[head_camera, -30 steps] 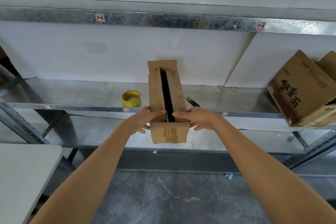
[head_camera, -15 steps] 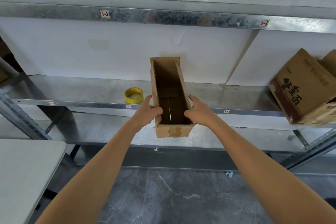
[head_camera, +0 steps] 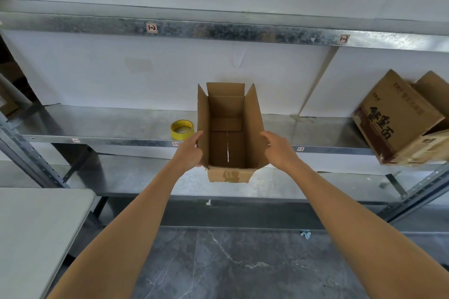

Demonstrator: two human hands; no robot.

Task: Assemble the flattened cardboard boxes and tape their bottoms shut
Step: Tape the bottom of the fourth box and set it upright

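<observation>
1. Head view, looking down along two bare forearms that reach forward over a grey marbled floor (head_camera: 243, 262). A pale table (head_camera: 36, 226) sits at the near left.
2. The left hand (head_camera: 188, 153) grips the near left wall of the cardboard box (head_camera: 228, 109), with its thumb up at the rim. The right hand (head_camera: 279, 150) holds the right wall the same way, though its fingers are mostly hidden behind the cardboard. The hands are apart, with the box between them.
3. The box stands opened out at the front edge of the metal shelf (head_camera: 97, 126), its mouth facing the viewer. Its long axis runs straight away from the person. The top flaps stand up and one near flap hangs down. Whether the box rests on the shelf or is carried cannot be told.
4. A thin line of light shows along the seam in the floor of the box, which suggests the bottom is folded but not yet taped.
5. A yellow tape roll (head_camera: 182, 129) lies flat on the shelf just left of the box and just beyond the left hand. This makes the left hand the nearer one for picking it up.
6. Farther right, a printed carton (head_camera: 398, 119) leans tilted on the same shelf, well apart from the box.
</observation>
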